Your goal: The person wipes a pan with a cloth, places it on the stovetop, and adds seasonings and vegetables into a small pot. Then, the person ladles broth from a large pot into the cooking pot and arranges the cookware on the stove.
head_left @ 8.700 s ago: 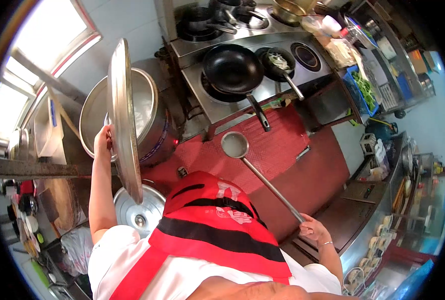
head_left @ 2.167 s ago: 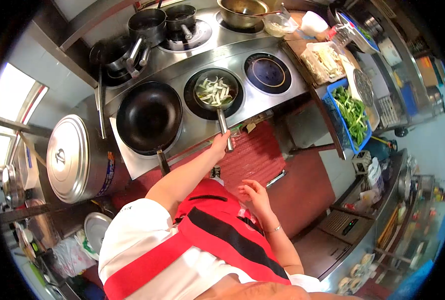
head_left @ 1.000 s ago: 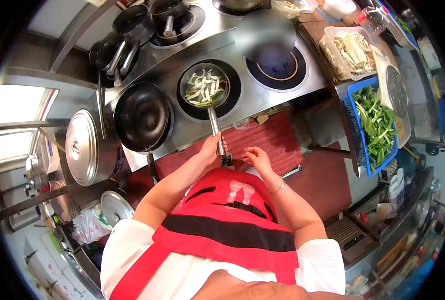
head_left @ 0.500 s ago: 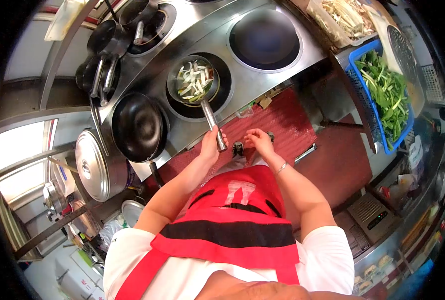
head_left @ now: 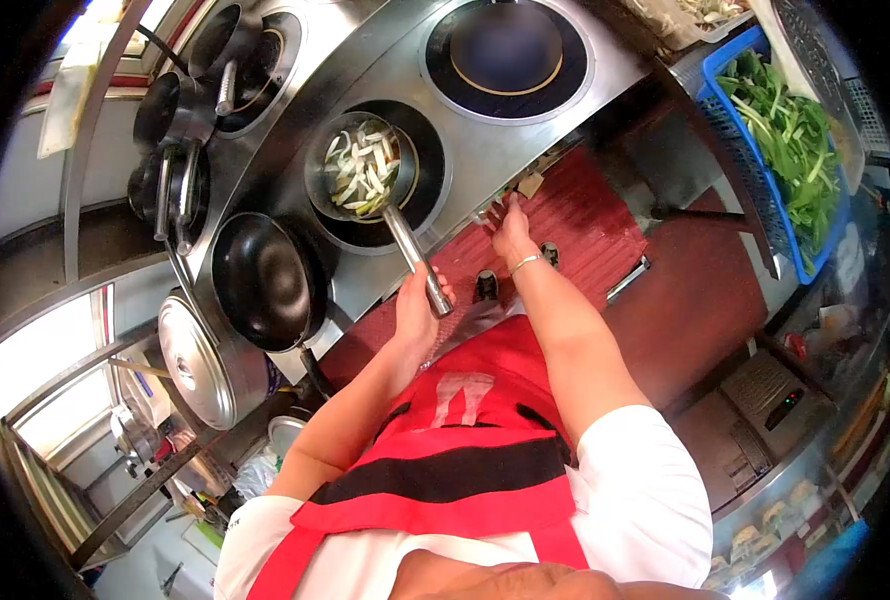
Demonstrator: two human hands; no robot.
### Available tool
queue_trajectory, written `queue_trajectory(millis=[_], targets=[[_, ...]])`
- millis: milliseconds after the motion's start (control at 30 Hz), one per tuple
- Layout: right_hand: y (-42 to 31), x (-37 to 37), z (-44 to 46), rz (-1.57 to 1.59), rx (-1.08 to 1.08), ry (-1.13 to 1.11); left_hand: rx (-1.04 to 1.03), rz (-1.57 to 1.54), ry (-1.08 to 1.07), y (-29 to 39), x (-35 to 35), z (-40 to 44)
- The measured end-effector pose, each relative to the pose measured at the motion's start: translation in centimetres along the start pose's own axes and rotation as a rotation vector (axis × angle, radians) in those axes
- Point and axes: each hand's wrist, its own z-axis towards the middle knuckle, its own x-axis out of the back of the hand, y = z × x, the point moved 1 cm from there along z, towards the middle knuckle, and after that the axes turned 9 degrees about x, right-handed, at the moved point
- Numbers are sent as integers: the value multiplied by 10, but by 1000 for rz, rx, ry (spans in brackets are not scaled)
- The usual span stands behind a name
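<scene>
My left hand [head_left: 420, 302] is wrapped round the metal handle of a frying pan [head_left: 405, 238]. White and green sliced vegetables [head_left: 365, 168] lie in the pan, which is over the left part of a round black burner [head_left: 427, 180]. My right hand [head_left: 510, 232] is stretched forward with the fingers extended, close to the stove's front edge. Nothing shows in it, and I cannot tell whether the fingertips touch the stove front. An empty black wok [head_left: 268, 282] rests to the left of the pan.
Another burner [head_left: 505, 62] is at the back right. Several pans [head_left: 173, 112] stand at the left rear. A lidded metal pot [head_left: 197, 360] is beside the wok. A blue basket of leafy greens [head_left: 703, 82] sits at right. Red matting [head_left: 590, 220] covers the floor.
My right hand has moved forward to the stove's front edge, and its fingers have straightened. My left hand still grips the frying pan. The camera view has shifted a little.
</scene>
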Motion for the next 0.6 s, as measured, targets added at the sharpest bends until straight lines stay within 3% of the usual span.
queue_trajectory(millis=[267,600], targets=[[22,-1,42,24,21,-76,39,-13,-1,1,-6,-5],[44,-3,70,-71,108,0,67,-13,-33,4,-2,-10]])
